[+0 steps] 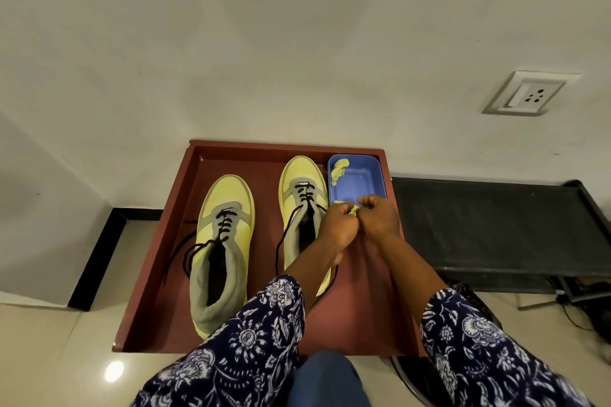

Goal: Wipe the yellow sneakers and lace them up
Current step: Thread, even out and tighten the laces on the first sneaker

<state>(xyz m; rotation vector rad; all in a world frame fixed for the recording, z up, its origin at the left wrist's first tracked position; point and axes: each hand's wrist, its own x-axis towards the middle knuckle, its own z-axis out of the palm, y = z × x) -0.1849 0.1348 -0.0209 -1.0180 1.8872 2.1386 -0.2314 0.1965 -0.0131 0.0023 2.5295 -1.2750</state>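
While our left hand (pixel 337 225) and right hand (pixel 377 216) are meeting knuckle to knuckle at the near edge of the blue tub (pixel 363 175), we are pinching a small yellow cloth (pixel 353 210) between curled fingers — both hands gripping it. Another yellow scrap (pixel 339 170) is lying in the tub's far corner. The two yellow sneakers are sitting side by side in the red-brown tray (pixel 172 225) — the left sneaker (pixel 224 241) well apart from our hands, the right sneaker (pixel 299 201) just beside them, black laces (pixel 185 251) hanging loose.

Two sneakers (pixel 224 251) side by side in tray (pixel 158 261), tub (pixel 367 178) right
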